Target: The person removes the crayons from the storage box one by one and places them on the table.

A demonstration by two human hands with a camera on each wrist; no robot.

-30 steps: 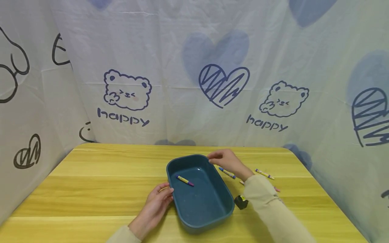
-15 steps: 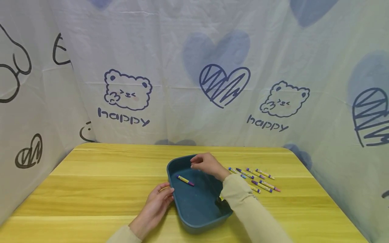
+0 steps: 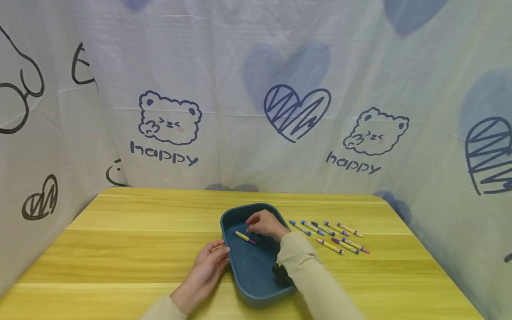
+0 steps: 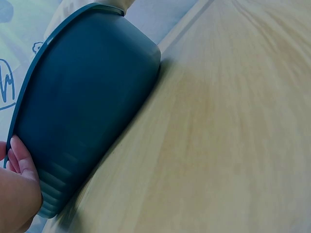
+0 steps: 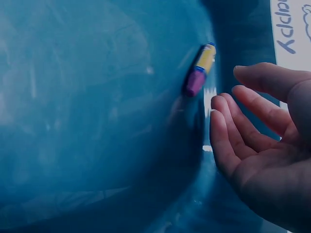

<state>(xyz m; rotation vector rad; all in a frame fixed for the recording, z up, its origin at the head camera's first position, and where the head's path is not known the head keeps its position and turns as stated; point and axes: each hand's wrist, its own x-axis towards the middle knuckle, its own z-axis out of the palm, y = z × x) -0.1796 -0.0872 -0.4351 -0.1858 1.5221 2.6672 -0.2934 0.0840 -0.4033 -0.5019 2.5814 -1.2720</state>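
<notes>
A dark teal plastic bin point(image 3: 260, 302) stands on the table. Inside it, toward the left wall, lies one crayon point(image 3: 244, 238) with a yellow wrapper and purple tip. My left hand point(image 3: 205, 266) holds the bin's left rim between thumb and fingers; the left wrist view shows fingers point(image 4: 22, 158) at that rim. Over the bin's far half, my right hand point(image 3: 266, 223) has its fingers loosely bent and apart. In the right wrist view the crayon point(image 5: 202, 68) is close to those fingertips, with a gap between. Nothing is in the right hand.
Several crayons point(image 3: 330, 246) lie scattered on the yellow wood-grain table point(image 3: 132, 249), to the right of the bin. A printed white cloth point(image 3: 232, 146) hangs behind the table and along both sides. A black wrist-camera mount point(image 3: 281, 271) sits under the right forearm.
My right hand has moved left and down from the bin's far right rim to inside it, close to the crayon. The left hand and the bin stay where they were.
</notes>
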